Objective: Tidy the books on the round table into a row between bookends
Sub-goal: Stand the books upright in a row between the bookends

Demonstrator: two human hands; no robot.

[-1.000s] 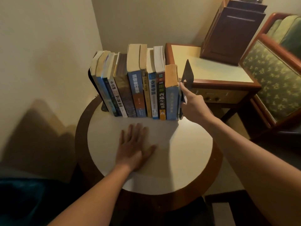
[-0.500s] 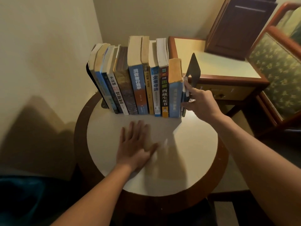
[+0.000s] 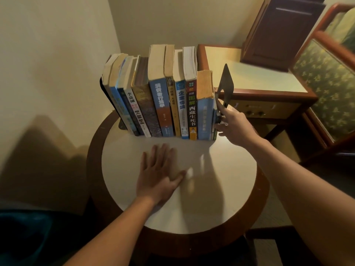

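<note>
1. The books (image 3: 163, 104) are standing in a row at the back of the round table (image 3: 221, 198), running left to right. The leftmost ones are leaning on the left bookend (image 3: 122, 125).
2. The right hand (image 3: 236, 125) is gripping the right bookend (image 3: 226, 85) low down at the row's right end; it is probably touching the last book.
3. The left hand (image 3: 159, 175) is lying flat on the table, holding nothing.
4. Any closing push is pointing leftward, along the row.
</note>
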